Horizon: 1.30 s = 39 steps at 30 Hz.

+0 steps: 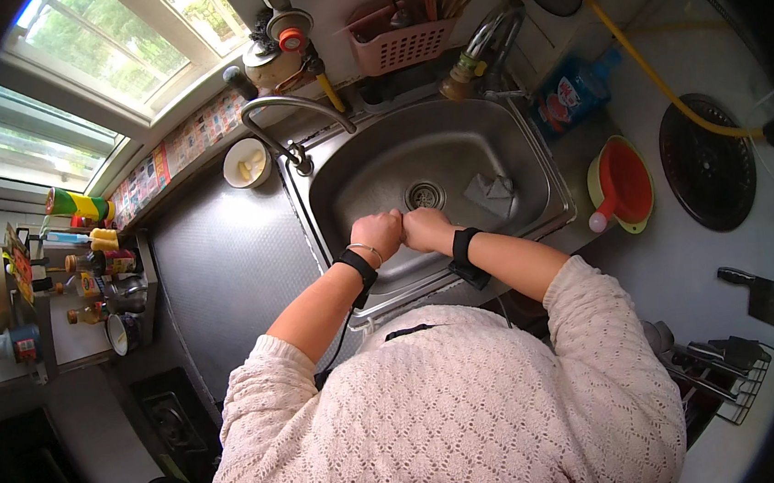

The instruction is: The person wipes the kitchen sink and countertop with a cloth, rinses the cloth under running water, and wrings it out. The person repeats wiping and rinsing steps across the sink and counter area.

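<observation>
My left hand (377, 234) and my right hand (428, 230) meet knuckle to knuckle above the near side of a stainless steel sink (358, 170). Both are closed, with the fingers curled inward. Whatever they hold, if anything, is hidden by the hands themselves. Just beyond them lies the round drain strainer (425, 198). A folded grey cloth (491, 195) rests on the sink bottom, to the right of the drain. The curved faucet (287, 102) arches in over the sink's far left corner; no running water shows.
On the steel counter (222, 247) at the left, a white bowl (241, 179) holds pale yellow pieces. Right of the sink are a blue bottle (568, 97) and a red dipper (625, 175) in a yellow-green basin. A pink basket (402, 45) hangs behind; a cleaver (770, 302) hangs far right.
</observation>
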Tool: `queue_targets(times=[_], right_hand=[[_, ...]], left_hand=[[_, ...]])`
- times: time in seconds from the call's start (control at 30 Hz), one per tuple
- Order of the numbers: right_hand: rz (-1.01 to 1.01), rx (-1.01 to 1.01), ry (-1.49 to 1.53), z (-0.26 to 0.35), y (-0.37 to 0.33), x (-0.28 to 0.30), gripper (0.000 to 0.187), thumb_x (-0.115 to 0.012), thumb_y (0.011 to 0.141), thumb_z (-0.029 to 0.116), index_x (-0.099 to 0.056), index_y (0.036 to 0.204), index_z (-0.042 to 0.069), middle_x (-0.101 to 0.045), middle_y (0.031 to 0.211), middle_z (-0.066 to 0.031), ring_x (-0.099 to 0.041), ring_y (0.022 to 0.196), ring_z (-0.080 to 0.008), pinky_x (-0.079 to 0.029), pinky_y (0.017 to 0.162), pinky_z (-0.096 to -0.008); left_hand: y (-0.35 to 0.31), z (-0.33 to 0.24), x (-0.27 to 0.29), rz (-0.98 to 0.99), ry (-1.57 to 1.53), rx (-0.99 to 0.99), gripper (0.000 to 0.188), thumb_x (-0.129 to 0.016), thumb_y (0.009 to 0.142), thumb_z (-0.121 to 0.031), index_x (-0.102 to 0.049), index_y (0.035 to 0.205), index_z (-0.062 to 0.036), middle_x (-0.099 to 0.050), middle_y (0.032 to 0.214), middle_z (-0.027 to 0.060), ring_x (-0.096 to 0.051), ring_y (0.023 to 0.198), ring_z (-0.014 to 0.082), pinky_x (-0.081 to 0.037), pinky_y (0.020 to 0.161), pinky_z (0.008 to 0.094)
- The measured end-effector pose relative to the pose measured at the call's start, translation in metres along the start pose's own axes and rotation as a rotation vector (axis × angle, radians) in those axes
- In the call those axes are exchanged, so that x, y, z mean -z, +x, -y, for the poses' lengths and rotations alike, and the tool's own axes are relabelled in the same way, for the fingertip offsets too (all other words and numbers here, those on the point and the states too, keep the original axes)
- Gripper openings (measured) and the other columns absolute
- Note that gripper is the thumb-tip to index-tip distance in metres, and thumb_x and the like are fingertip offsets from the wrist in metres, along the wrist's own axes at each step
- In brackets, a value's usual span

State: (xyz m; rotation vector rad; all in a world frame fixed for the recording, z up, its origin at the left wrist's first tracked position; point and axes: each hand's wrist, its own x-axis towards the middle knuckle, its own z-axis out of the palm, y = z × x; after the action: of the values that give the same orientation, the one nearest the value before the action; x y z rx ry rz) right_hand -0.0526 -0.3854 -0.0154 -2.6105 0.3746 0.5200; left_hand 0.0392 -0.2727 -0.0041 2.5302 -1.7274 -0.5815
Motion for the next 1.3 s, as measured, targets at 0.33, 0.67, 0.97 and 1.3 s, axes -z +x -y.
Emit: queue_targets(times=[0.33, 0.67, 0.97, 1.3], right_hand=[[-0.143, 0.174, -0.152, -0.013, 0.005, -0.003, 0.010, -0.061, 0.076, 0.013, -0.071, 0.077, 0.012, -0.070, 0.078, -0.0133, -0.069, 0.075, -0.0317, -0.054, 0.064, -0.0440], [-0.293, 0.342, -0.142, -0.028, 0.013, -0.007, 0.008, -0.062, 0.073, 0.014, -0.067, 0.079, 0.013, -0.069, 0.072, -0.0111, -0.068, 0.069, -0.0300, -0.053, 0.058, -0.0416], [-0.335, 0.241, -0.085, -0.027, 0.018, -0.008, 0.008, -0.064, 0.075, 0.014, -0.061, 0.082, 0.011, -0.067, 0.072, -0.0127, -0.067, 0.073, -0.0320, -0.052, 0.063, -0.0430], [-0.002, 0.026, 1.242, -0.055, -0.003, 0.026, 0.038, -0.054, 0.098, 0.023, -0.045, 0.130, 0.003, -0.060, 0.106, -0.0117, -0.068, 0.082, -0.0204, -0.057, 0.071, -0.0290]], left_hand=[[0.000, -0.006, 0.005, 0.044, -0.267, 0.164, 0.028, -0.058, 0.084, -0.027, -0.065, 0.095, -0.0028, -0.068, 0.088, 0.0224, -0.066, 0.083, 0.0390, -0.053, 0.074, 0.0438], [0.006, -0.007, 0.005, 0.083, -0.379, 0.190, 0.026, -0.061, 0.080, -0.025, -0.068, 0.093, -0.0038, -0.067, 0.087, 0.0239, -0.064, 0.084, 0.0412, -0.053, 0.076, 0.0447], [0.020, 0.016, -0.020, 0.009, -0.540, 0.093, 0.034, -0.068, 0.078, -0.025, -0.063, 0.105, -0.0033, -0.067, 0.090, 0.0216, -0.066, 0.084, 0.0356, -0.052, 0.075, 0.0416], [0.025, 0.038, -0.019, -0.270, -1.190, -0.029, 0.051, -0.066, 0.089, -0.006, -0.042, 0.134, -0.0039, -0.061, 0.109, 0.0100, -0.061, 0.096, 0.0137, -0.051, 0.083, 0.0269]])
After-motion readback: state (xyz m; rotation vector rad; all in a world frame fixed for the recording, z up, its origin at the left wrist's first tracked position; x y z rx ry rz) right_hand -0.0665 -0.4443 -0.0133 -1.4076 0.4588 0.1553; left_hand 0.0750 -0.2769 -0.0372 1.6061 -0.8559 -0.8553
